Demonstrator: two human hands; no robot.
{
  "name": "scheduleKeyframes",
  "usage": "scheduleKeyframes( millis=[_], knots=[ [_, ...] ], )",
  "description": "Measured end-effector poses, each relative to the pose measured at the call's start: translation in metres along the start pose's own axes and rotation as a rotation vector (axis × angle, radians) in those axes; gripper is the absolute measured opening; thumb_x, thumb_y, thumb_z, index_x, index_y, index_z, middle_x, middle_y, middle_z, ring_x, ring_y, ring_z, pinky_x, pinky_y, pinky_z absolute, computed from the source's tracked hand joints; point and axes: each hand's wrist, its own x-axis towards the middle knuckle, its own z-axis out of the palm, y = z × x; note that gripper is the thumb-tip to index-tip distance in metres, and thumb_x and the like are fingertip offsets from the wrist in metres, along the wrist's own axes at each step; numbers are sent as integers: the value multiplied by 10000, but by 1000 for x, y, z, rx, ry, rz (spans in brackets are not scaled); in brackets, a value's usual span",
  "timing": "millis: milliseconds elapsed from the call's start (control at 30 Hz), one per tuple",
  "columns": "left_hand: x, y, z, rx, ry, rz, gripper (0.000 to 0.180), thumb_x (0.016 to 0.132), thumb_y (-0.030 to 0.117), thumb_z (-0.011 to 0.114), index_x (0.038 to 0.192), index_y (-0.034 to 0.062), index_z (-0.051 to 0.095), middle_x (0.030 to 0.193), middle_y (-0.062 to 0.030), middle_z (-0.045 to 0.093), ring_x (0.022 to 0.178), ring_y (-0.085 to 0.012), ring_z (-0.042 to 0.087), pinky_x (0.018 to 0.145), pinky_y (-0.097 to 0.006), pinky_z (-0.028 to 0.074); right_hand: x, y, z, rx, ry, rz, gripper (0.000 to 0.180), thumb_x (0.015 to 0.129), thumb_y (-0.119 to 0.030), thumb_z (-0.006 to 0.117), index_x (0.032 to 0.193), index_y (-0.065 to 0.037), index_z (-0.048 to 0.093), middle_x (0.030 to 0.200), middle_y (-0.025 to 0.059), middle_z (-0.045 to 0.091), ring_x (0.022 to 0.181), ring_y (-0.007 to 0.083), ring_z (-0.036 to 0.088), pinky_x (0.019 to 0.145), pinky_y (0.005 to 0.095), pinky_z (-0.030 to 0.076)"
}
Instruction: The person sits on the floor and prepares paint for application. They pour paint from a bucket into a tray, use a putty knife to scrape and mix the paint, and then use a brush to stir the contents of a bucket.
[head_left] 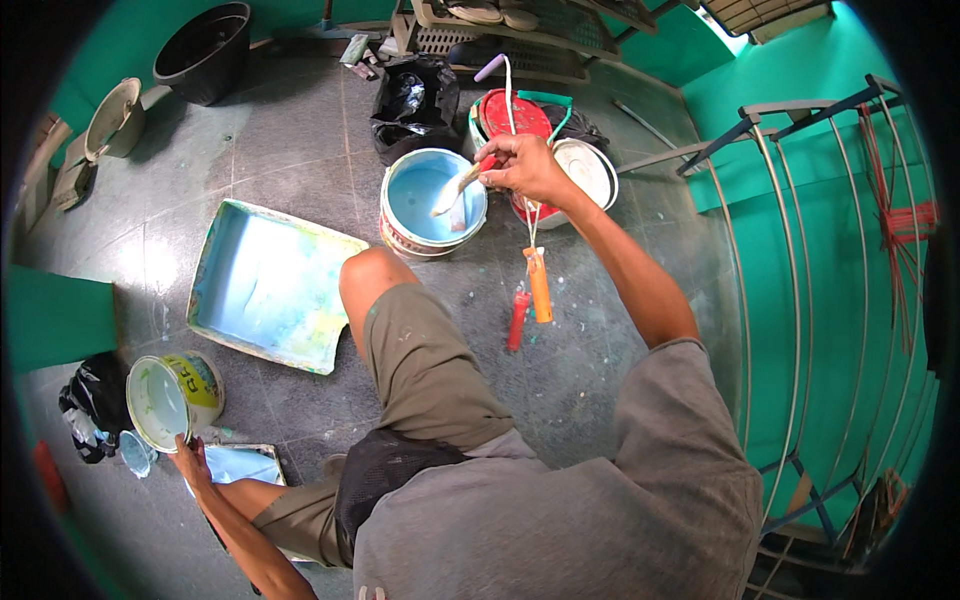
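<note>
My right hand [530,170] is closed on a paintbrush [463,184], its bristles pale with paint and angled down over a bucket of light blue paint [392,222]. A light strip stands inside that bucket below the bristles. At the lower left, my left hand [190,460] grips the lower rim of a smaller paint bucket [205,385], tipped with its mouth toward the left. Pale bluish residue coats its inside. Between the two buckets lies a wide tray [265,285] smeared with light blue paint.
Paint rollers with orange [539,285] and red [518,320] handles are near my right arm. Behind them stand a red-lidded bucket [515,115] and a white-lidded bucket [585,172]. A metal rack [790,250] lines the right; a smaller tray [245,465] sits by my left forearm.
</note>
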Motion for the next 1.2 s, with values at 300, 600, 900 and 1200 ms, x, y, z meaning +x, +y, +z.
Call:
scheduleKeyframes(
  millis=[300, 600, 900, 1200],
  knots=[
    [-6, 5, 1, -2, -62, 19, 357, 808, 170, 570, 1115, 83, 410, 783, -39, 482, 636, -116, 466, 597, -271, 454, 4, 18, 3, -510, 355, -310, 238, 838, -204, 575, 902, 9, 490, 720, 198, 581, 687, 392, 588, 621, 433, 468],
    [-11, 7, 3, 10, -48, 11, 336, 815, 172, 573, 1099, 92, 411, 804, -41, 508, 665, -126, 501, 638, -283, 473, -1, 61, 4, -352, 447, 83, 242, 834, -198, 595, 866, 15, 483, 615, 180, 600, 580, 293, 636, 530, 387, 478],
    [-9, 3, 3, -21, -78, 10, 385, 821, 191, 581, 1133, 92, 379, 858, -59, 515, 713, -153, 522, 673, -309, 483, -1, 67, -6, -477, 511, 115, 271, 737, -194, 676, 809, 17, 522, 655, 242, 580, 657, 388, 607, 581, 441, 460],
    [3, -3, -11, -16, -81, 9, 469, 828, 200, 581, 1201, 91, 318, 1026, -97, 506, 843, -197, 539, 741, -341, 474, 3, 33, -6, -592, 516, 8, 248, 738, -163, 669, 830, 13, 520, 626, 234, 573, 638, 395, 607, 559, 437, 461]
  ],
)
